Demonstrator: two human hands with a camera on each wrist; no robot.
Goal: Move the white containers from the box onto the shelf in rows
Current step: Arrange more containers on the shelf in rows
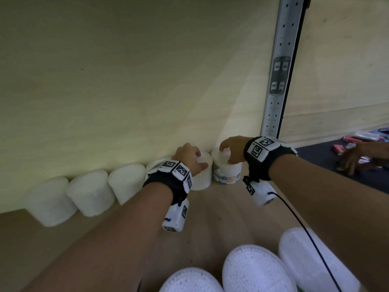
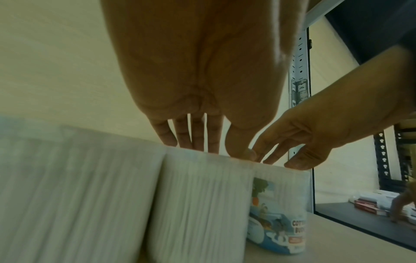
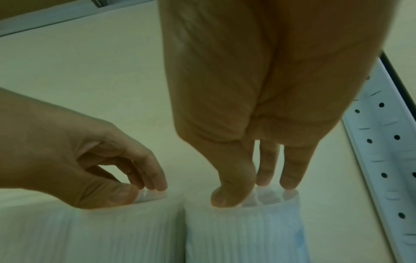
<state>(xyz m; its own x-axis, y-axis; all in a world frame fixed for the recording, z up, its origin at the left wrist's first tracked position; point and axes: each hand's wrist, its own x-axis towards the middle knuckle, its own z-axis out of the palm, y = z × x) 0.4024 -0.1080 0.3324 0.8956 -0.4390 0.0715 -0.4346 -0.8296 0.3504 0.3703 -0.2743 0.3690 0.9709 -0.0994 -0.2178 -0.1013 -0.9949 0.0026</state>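
A row of white ribbed containers (image 1: 89,192) stands along the back wall of the wooden shelf (image 1: 223,209). My left hand (image 1: 197,159) grips the lid of a plain white container (image 1: 203,179) near the row's right end, thumb in front and fingers behind. In the left wrist view this container (image 2: 202,204) stands upright under the fingertips (image 2: 195,142). My right hand (image 1: 228,153) grips the top of the last container (image 1: 226,171), which has a blue cotton-buds label (image 2: 279,217). The two containers touch side by side, the plain one (image 3: 112,231) left of the labelled one (image 3: 243,234).
A perforated metal upright (image 1: 280,70) rises just right of the labelled container. Three more white containers (image 1: 254,268) lie close to the camera at the bottom. Further right, another person's hand (image 1: 353,159) rests on a dark surface among small packets (image 1: 360,137).
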